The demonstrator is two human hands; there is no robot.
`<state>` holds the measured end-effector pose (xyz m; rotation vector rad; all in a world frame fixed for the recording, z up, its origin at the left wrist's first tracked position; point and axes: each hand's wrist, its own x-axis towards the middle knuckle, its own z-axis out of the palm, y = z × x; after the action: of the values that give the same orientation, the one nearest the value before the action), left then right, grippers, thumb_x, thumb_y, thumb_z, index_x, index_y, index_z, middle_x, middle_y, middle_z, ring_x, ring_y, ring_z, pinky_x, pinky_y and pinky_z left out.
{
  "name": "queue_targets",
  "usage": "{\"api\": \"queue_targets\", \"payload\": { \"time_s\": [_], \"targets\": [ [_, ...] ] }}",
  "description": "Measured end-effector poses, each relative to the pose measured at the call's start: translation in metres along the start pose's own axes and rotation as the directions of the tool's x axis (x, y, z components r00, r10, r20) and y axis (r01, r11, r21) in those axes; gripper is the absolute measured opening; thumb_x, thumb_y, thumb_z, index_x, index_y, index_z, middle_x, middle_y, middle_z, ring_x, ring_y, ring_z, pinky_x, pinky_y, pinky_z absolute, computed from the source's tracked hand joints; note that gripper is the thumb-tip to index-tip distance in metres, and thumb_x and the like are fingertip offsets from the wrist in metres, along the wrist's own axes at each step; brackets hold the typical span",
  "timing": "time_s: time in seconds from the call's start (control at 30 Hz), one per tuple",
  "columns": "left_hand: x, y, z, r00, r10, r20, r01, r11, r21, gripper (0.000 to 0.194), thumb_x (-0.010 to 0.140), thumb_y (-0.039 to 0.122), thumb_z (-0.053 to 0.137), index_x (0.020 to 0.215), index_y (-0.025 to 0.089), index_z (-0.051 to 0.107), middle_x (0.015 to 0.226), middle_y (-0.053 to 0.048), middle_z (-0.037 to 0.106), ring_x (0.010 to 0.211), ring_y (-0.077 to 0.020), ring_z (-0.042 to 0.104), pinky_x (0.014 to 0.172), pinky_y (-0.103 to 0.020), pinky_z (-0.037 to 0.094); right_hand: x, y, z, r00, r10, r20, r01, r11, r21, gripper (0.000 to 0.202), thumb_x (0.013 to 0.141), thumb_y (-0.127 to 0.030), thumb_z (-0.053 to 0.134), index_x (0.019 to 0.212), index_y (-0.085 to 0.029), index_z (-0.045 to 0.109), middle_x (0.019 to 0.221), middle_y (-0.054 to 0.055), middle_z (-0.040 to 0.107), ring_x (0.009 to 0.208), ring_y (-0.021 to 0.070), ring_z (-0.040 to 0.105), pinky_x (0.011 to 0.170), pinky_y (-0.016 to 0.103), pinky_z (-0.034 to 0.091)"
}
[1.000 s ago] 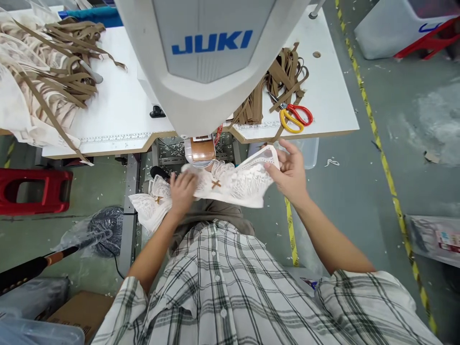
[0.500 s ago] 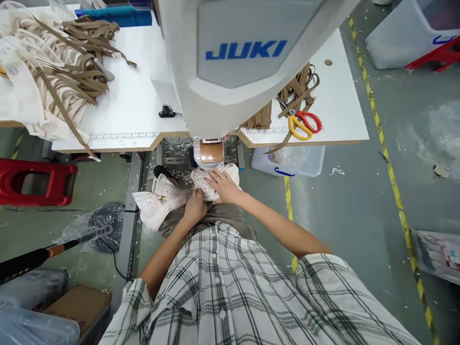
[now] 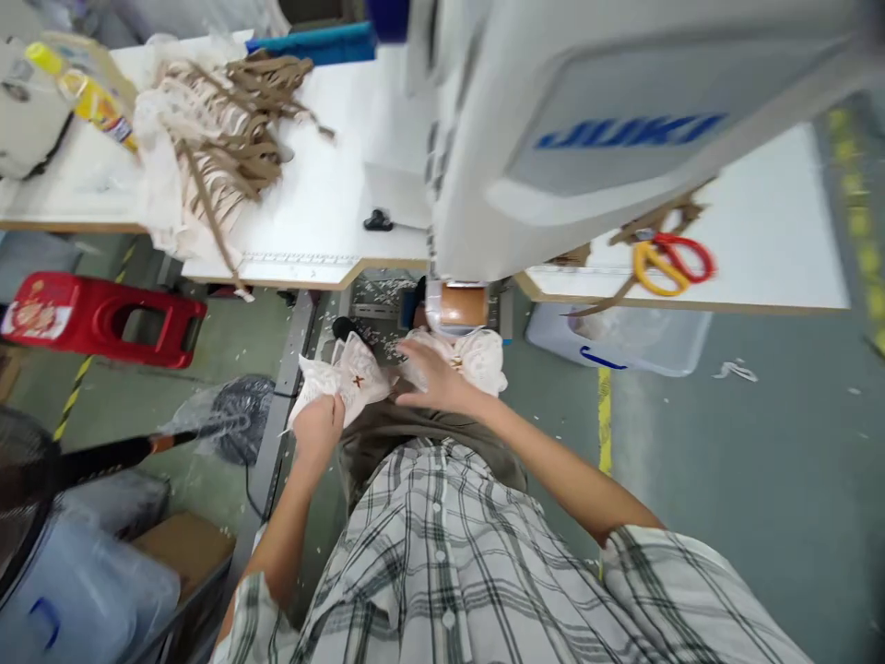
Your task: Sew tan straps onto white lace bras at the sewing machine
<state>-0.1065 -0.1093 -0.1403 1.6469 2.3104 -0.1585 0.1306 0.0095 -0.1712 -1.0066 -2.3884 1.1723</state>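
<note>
A white lace bra [image 3: 363, 373] with a small brown bow lies at the left over the lap. My left hand [image 3: 319, 426] is closed on its outer left edge. A second white lace bra [image 3: 482, 360], also with a brown bow, sits just under the front of the sewing machine [image 3: 512, 221]. My right hand [image 3: 439, 380] is over this bra's left part, thumb and fingers apart. Whether its fingers touch the fabric I cannot tell. The machine's rounded front end with an orange-brown plate [image 3: 463, 306] stands right above the second bra.
On the white table [image 3: 332, 212] lie a pile of pale bras with brown straps [image 3: 235, 129], a yellow bottle [image 3: 89, 101] and red-and-yellow scissors [image 3: 670, 263]. A clear bin [image 3: 643, 341] stands below. At the left are a red stool [image 3: 103, 318] and a fan [image 3: 103, 461].
My left hand has moved left to the first bra's outer edge. My right hand has lifted off the second bra's middle and shifted left. The view has swung left.
</note>
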Motion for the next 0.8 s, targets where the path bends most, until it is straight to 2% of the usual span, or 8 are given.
{"api": "queue_targets", "payload": {
  "time_s": [0.1,0.2,0.33,0.4,0.5,0.6,0.67,0.8],
  "targets": [
    [-0.016,0.039,-0.034,0.961,0.272,-0.040,-0.275,0.958,-0.086,0.045,0.097,0.042,0.038,0.062,0.020,0.054,0.064,-0.005,0.059,0.065,-0.0176,0.056,0.063,-0.029,0.034,0.011,-0.033,-0.022,0.950,-0.118,0.288,0.110,0.993,0.046,0.069,0.074,-0.071,0.067,0.109,-0.012,0.063,0.103,0.013,0.067,0.090,0.0228,0.061,0.078,0.032,0.047],
    [-0.001,0.066,-0.059,0.919,0.323,-0.226,-0.392,0.817,-0.422,0.036,0.094,0.044,0.048,0.067,0.021,0.054,0.069,-0.002,0.058,0.070,-0.0174,0.055,0.067,-0.029,0.038,-0.003,-0.052,-0.068,0.937,-0.113,0.332,0.085,0.992,0.097,0.051,0.087,-0.065,0.055,0.074,-0.016,0.058,0.062,-0.003,0.052,0.058,0.0098,0.044,0.058,0.024,0.031],
    [0.031,0.125,-0.061,0.895,0.436,0.093,-0.101,0.401,-0.910,0.041,0.079,0.057,0.065,0.095,0.018,0.066,0.094,-0.008,0.069,0.094,-0.0245,0.061,0.078,-0.034,0.048,-0.059,-0.080,-0.139,0.983,-0.015,0.184,-0.016,0.986,0.167,0.043,0.094,-0.051,0.053,0.069,-0.016,0.052,0.058,-0.006,0.044,0.055,0.0068,0.038,0.055,0.023,0.026],
    [0.036,0.157,-0.053,0.817,0.544,0.190,0.004,0.324,-0.946,0.048,0.077,0.060,0.065,0.091,0.015,0.069,0.084,-0.009,0.069,0.084,-0.0241,0.063,0.073,-0.034,0.049,-0.085,-0.086,-0.169,0.960,0.011,0.278,-0.076,0.972,0.224,0.040,0.094,-0.049,0.053,0.071,-0.016,0.053,0.060,-0.005,0.049,0.056,0.0066,0.041,0.055,0.022,0.029],
    [0.035,0.189,-0.044,0.816,0.560,0.143,0.003,0.244,-0.970,0.045,0.080,0.058,0.064,0.091,0.015,0.068,0.078,-0.006,0.068,0.075,-0.0193,0.062,0.071,-0.030,0.049,-0.100,-0.067,-0.203,0.907,0.050,0.418,-0.152,0.964,0.216,0.041,0.096,-0.052,0.049,0.077,-0.017,0.060,0.065,-0.003,0.058,0.058,0.0086,0.049,0.056,0.022,0.034],
    [0.032,0.203,-0.044,0.840,0.537,0.076,-0.055,0.222,-0.973,0.038,0.086,0.054,0.059,0.088,0.017,0.066,0.078,-0.002,0.065,0.072,-0.0156,0.058,0.069,-0.026,0.046,-0.075,-0.016,-0.226,0.958,0.258,-0.127,-0.270,0.959,-0.088,0.033,0.099,-0.042,0.044,0.098,-0.018,0.067,0.083,0.004,0.067,0.072,0.0153,0.057,0.065,0.026,0.039],
    [0.028,0.206,-0.049,0.839,0.542,0.048,-0.120,0.270,-0.955,0.036,0.089,0.051,0.058,0.083,0.017,0.066,0.074,-0.001,0.062,0.070,-0.0150,0.054,0.066,-0.025,0.042,-0.043,0.022,-0.240,0.844,0.181,-0.505,-0.380,0.866,-0.325,0.031,0.096,-0.029,0.049,0.121,-0.016,0.063,0.106,0.012,0.064,0.091,0.0227,0.056,0.074,0.032,0.041],
    [0.016,0.200,-0.062,0.845,0.533,-0.028,-0.255,0.358,-0.898,0.032,0.091,0.045,0.058,0.074,0.018,0.062,0.069,0.001,0.054,0.067,-0.0150,0.048,0.065,-0.025,0.037,0.005,0.071,-0.265,0.868,0.086,-0.489,-0.385,0.740,-0.552,0.027,0.091,-0.019,0.052,0.106,-0.013,0.073,0.104,0.016,0.058,0.096,0.0279,0.050,0.078,0.037,0.040]
  ]
}}
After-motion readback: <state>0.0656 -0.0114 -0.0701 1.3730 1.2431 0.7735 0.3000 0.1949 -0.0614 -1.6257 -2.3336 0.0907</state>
